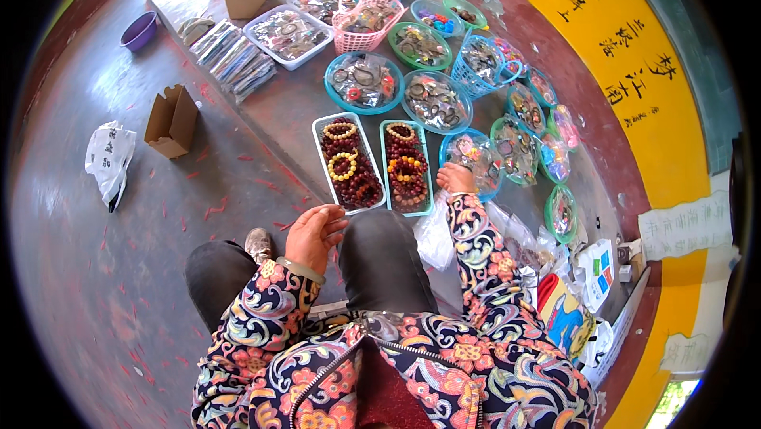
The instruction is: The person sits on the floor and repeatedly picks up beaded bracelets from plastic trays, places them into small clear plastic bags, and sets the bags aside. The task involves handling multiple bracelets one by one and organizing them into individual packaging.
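My left hand (314, 236) hovers over my knees, just short of a white rectangular tray (323, 161); its fingers are loosely bent and apart from the thumb, with nothing visible in them. Dark red bead bracelets (365, 179) fill that tray, and a yellow bead bracelet (342, 166) lies on top. Beside it stands a pale green tray (430, 167) of similar bracelets. My right hand (456, 179) is at the near left rim of a blue round basket (499, 179) of small clear packets. Its fingers are curled in, and what they hold, if anything, is hidden.
Round baskets of bagged trinkets, a pink handled basket (369, 21) and a blue handled basket (474, 72) spread ahead and right. Flat packets (234, 61) lie far left. Cardboard boxes (172, 122), a white bag (109, 158) and a purple basin (139, 31) stand left.
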`<state>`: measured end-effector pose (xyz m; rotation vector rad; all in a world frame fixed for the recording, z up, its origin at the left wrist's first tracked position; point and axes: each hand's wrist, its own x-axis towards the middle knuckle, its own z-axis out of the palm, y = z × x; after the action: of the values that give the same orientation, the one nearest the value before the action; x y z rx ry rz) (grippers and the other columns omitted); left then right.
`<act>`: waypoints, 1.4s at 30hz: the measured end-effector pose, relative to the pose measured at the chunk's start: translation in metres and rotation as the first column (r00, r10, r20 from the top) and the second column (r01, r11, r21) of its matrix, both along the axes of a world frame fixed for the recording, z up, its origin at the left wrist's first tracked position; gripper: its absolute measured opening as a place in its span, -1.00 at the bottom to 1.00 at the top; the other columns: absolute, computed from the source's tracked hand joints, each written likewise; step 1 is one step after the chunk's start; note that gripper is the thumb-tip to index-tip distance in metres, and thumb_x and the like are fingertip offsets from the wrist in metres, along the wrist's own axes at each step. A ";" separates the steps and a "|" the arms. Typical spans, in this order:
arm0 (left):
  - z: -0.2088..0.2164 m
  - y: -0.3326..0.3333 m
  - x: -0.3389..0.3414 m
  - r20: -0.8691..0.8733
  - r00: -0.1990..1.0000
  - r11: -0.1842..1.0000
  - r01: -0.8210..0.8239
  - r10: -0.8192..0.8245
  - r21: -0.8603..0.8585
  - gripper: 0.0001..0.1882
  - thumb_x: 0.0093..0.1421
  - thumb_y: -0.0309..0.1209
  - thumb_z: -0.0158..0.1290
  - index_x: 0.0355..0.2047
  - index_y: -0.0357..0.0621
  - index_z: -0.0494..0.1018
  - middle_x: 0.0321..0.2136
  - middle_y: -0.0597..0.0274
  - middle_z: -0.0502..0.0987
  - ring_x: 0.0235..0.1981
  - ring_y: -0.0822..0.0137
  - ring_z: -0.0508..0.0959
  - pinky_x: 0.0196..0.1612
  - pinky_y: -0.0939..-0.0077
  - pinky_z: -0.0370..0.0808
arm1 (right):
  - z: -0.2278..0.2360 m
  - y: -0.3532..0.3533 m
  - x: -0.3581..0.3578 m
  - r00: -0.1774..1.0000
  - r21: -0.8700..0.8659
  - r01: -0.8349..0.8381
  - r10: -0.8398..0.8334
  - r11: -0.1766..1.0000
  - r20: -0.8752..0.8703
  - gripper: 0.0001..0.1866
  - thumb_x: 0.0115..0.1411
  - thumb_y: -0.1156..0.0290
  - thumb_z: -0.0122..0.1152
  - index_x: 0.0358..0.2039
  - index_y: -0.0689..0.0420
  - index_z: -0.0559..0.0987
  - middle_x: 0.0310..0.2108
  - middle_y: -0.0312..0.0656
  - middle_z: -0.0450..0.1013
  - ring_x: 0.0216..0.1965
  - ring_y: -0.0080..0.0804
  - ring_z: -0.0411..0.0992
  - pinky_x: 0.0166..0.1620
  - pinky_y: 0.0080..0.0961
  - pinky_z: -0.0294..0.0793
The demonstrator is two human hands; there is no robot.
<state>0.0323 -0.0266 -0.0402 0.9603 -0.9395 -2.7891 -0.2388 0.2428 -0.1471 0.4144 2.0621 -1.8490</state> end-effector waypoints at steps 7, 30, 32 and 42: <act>0.005 0.012 -0.002 -0.047 0.996 0.985 0.070 -0.079 -0.157 -0.79 0.22 -0.35 -0.14 -0.31 -0.21 0.44 -0.35 0.20 0.51 -0.33 0.38 0.50 -0.35 0.56 0.41 | 0.079 0.170 0.020 0.958 0.038 0.169 -0.155 0.985 -0.239 -0.72 0.11 0.41 0.07 -0.19 0.27 0.44 -0.36 -0.10 0.48 -0.41 -0.43 0.48 -0.45 -0.60 0.46; 0.023 0.079 -0.002 0.140 0.610 -0.360 -0.253 -0.780 -0.898 -0.52 -0.11 -0.31 0.13 -0.10 0.04 0.39 0.02 0.24 0.30 0.12 0.12 0.18 0.16 0.13 0.01 | -0.033 0.209 0.127 0.939 0.982 -0.028 0.342 0.184 -0.037 -0.41 -0.14 0.34 0.27 -0.05 0.02 0.30 -0.05 -0.17 0.26 0.04 -0.16 0.18 0.07 -0.27 0.18; 0.022 0.081 -0.003 0.138 0.613 -0.361 -0.256 -0.778 -0.897 -0.52 -0.11 -0.30 0.13 -0.10 0.05 0.39 0.02 0.24 0.30 0.13 0.12 0.18 0.16 0.14 0.01 | -0.039 0.206 0.125 0.958 0.990 -0.017 0.287 0.140 -0.024 -0.45 -0.15 0.34 0.28 -0.08 0.02 0.33 -0.08 -0.17 0.27 0.03 -0.17 0.20 0.05 -0.27 0.20; 0.022 0.083 -0.006 0.129 0.607 -0.352 -0.265 -0.784 -0.897 -0.54 -0.11 -0.29 0.12 -0.11 0.05 0.40 0.01 0.25 0.31 0.12 0.13 0.18 0.16 0.15 0.01 | -0.056 0.245 0.107 0.944 0.884 0.191 0.166 0.427 -0.285 -0.75 -0.05 0.27 0.16 -0.35 0.07 0.46 -0.49 -0.10 0.45 -0.38 -0.12 0.44 -0.29 -0.30 0.40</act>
<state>0.0259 0.0560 -0.0177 -0.7965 -2.7065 -0.8554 -0.1321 0.4883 -0.2035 0.3548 3.1984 -0.5761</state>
